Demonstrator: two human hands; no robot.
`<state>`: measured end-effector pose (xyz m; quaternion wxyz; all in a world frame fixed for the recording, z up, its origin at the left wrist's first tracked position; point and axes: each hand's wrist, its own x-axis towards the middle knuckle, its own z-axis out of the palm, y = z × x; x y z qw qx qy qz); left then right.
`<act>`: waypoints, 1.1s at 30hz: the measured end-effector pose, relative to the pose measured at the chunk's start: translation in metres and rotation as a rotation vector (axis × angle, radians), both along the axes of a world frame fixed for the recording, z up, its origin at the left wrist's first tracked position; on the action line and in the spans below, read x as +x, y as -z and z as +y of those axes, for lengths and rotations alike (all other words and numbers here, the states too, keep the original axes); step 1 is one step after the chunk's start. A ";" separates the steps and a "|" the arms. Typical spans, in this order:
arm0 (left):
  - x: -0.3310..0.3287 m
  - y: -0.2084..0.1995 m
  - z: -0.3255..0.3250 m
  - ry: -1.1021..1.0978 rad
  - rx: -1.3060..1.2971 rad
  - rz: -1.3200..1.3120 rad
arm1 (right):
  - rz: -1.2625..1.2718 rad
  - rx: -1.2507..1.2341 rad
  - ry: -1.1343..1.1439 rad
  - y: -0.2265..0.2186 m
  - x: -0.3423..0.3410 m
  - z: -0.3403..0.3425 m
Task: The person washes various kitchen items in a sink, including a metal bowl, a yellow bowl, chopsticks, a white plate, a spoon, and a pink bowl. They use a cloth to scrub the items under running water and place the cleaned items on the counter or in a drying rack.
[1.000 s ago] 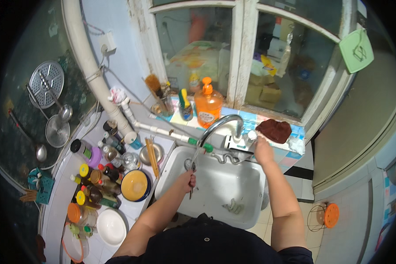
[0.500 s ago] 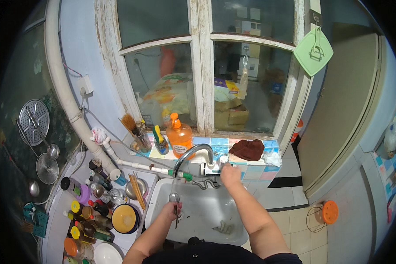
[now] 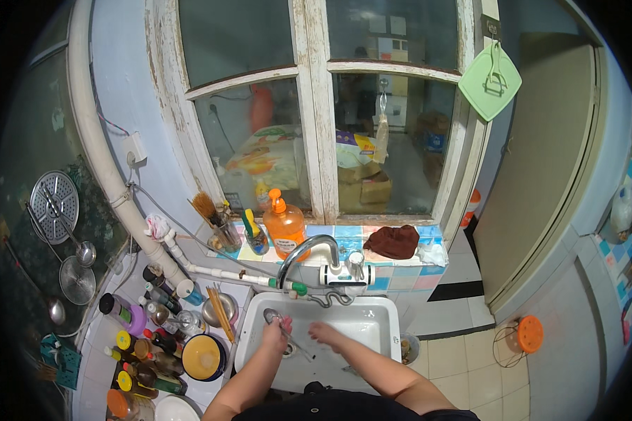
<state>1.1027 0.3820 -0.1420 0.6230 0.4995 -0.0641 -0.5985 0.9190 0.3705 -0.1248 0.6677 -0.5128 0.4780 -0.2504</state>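
My left hand (image 3: 275, 338) is closed around a metal spoon (image 3: 271, 316) over the left part of the white sink (image 3: 393, 330). The bowl of the spoon points up and away, and thin metal handles stick out below my fingers toward the basin floor. To the right of it, my right hand (image 3: 325, 336) hovers over the basin, fingers loosely stretched toward the spoon with nothing in them. Above the sink's far rim arches a chrome faucet (image 3: 307, 245) on a white base with a lever knob (image 3: 356, 261). My right forearm partly hides something pale on the basin floor.
On the tiled ledge stand an orange soap bottle (image 3: 285, 228), a brush holder (image 3: 225, 237) and a dark red cloth (image 3: 392, 242). Left of the sink, bottles, a yellow-lined bowl (image 3: 203, 357) and chopsticks (image 3: 221, 315) crowd the counter. An orange stool (image 3: 530, 334) is at right.
My right hand has left the faucet's lever and come down into the sink area near my left hand. The spoon has tilted, and my left hand has shifted slightly.
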 end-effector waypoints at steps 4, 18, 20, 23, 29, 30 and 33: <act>-0.043 -0.054 0.015 0.079 0.051 -0.147 | -0.216 0.283 -0.214 -0.028 0.026 0.019; -0.012 -0.094 0.002 0.105 -0.147 -0.366 | 0.018 0.187 -0.362 -0.066 0.058 -0.019; -0.007 -0.087 -0.001 0.148 -0.132 -0.483 | 0.008 0.160 -0.331 -0.063 0.063 -0.024; 0.001 -0.073 -0.004 0.233 -0.041 -0.529 | -0.019 0.084 -0.249 -0.076 0.061 -0.014; -0.008 -0.049 0.007 0.315 -0.014 -0.386 | 0.023 0.225 -0.326 -0.039 0.040 -0.028; -0.009 -0.046 0.007 0.302 -0.008 -0.424 | 0.023 0.230 -0.337 -0.035 0.038 -0.027; -0.015 -0.054 0.006 0.302 -0.021 -0.447 | 0.003 0.262 -0.322 -0.038 0.032 -0.017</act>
